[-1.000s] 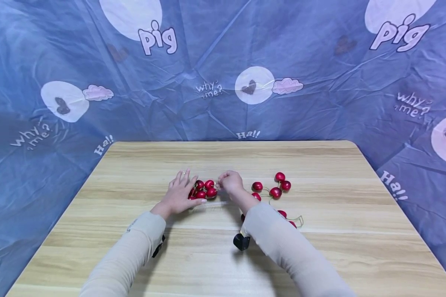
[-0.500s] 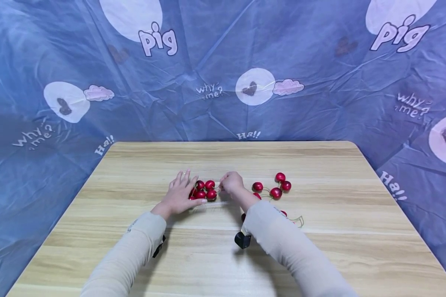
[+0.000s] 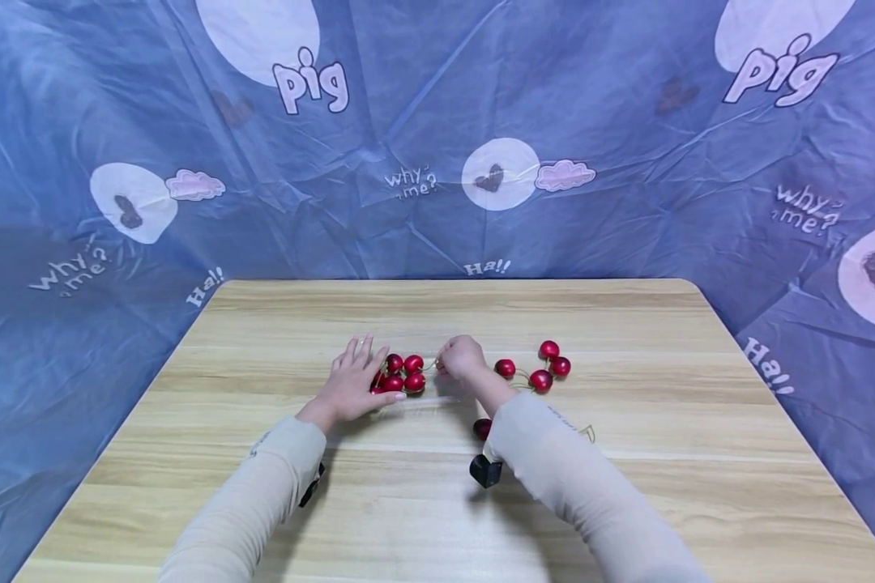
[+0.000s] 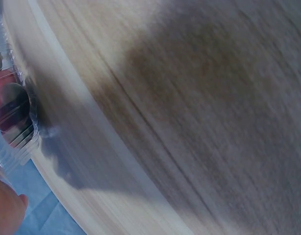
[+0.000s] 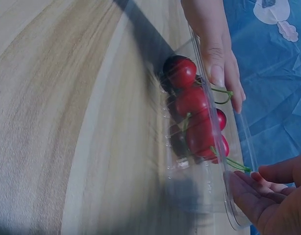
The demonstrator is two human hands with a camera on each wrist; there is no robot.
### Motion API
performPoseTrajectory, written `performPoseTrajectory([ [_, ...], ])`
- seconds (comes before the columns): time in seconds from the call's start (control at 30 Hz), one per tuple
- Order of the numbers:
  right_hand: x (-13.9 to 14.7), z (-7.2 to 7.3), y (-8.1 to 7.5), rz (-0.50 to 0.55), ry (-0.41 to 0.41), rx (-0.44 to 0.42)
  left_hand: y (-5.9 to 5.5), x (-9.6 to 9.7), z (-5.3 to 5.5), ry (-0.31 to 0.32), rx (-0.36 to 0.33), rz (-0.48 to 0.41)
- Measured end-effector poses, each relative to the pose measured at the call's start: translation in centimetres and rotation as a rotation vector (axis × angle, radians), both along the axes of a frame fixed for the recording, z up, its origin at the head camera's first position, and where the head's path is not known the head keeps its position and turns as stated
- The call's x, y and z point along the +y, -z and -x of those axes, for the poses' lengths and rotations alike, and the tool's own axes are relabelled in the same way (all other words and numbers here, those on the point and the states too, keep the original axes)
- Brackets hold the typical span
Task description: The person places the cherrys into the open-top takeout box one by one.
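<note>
A clear plastic box [image 5: 202,198] on the table holds several red cherries [image 3: 414,382] with green stems. My left hand [image 3: 353,380] rests over the box's left end, fingers spread and thumb along the near side. In the right wrist view, the left thumb [image 5: 217,73] lies at the rim. At the box's right end, my right hand [image 3: 462,356] pinches a green cherry stem [image 5: 237,165] between thumb and fingertips, close over the rim. The left wrist view catches only a corner of the box [image 4: 35,129] and part of a finger [image 4: 7,208].
To the right of the box several loose cherries [image 3: 541,380] lie on the wooden table [image 3: 379,510]. A dark cherry [image 3: 483,428] sits beside the right sleeve [image 3: 547,453], which hides others; green stems [image 3: 589,433] poke out beyond it. A blue printed cloth [image 3: 437,227] hangs behind.
My right hand has shifted slightly right, and more of the pinched stem shows. The right sleeve now covers cherries that showed before. My left hand stays in place.
</note>
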State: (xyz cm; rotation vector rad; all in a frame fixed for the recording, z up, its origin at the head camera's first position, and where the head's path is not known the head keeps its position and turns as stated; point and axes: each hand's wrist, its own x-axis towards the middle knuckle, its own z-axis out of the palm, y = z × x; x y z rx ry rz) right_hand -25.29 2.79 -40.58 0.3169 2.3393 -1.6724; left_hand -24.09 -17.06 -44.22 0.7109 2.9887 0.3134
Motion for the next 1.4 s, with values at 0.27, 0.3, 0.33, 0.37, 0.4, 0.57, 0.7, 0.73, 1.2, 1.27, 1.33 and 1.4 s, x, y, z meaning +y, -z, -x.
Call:
performPoseTrajectory([
  [0.27,0.7,-0.3,-0.4,0.049,-0.018,-0.003,0.1,0.0,0.0,0.005,0.011,-0.01],
  [0.3,0.8,-0.3,-0.4,0.06,-0.022,-0.006,0.2,0.0,0.0,0.005,0.011,-0.009],
  [0.33,0.9,-0.4,-0.4,0.071,-0.026,-0.007,0.2,0.0,0.0,0.005,0.009,-0.008],
  [0.37,1.0,-0.4,-0.4,0.078,-0.03,-0.007,0.2,0.0,0.0,0.005,0.008,-0.007],
  [0.4,1.1,-0.4,-0.4,0.092,-0.032,-0.007,0.2,0.0,0.0,0.005,0.006,-0.006],
  [0.57,1.7,-0.6,-0.3,0.177,-0.049,0.0,0.2,-0.1,0.0,0.003,0.004,-0.01],
  [0.7,2.4,-0.9,-0.2,0.202,-0.074,0.024,0.1,-0.1,-0.1,0.002,0.007,-0.006],
  [0.73,2.6,-1.0,-0.2,0.205,-0.076,0.024,0.1,-0.1,0.0,0.004,0.005,-0.005],
  [1.2,5.6,-2.2,0.0,0.268,-0.079,0.057,0.3,0.0,0.2,-0.001,-0.013,-0.026],
  [1.27,6.0,-2.4,0.2,0.281,-0.082,0.056,0.3,0.0,0.2,-0.001,-0.01,-0.025],
  [1.33,6.4,-2.6,0.3,0.292,-0.077,0.052,0.3,0.0,0.2,-0.001,-0.01,-0.021],
  [1.4,6.8,-2.8,0.4,0.3,-0.064,0.049,0.3,0.0,0.2,0.0,-0.01,-0.014],
])
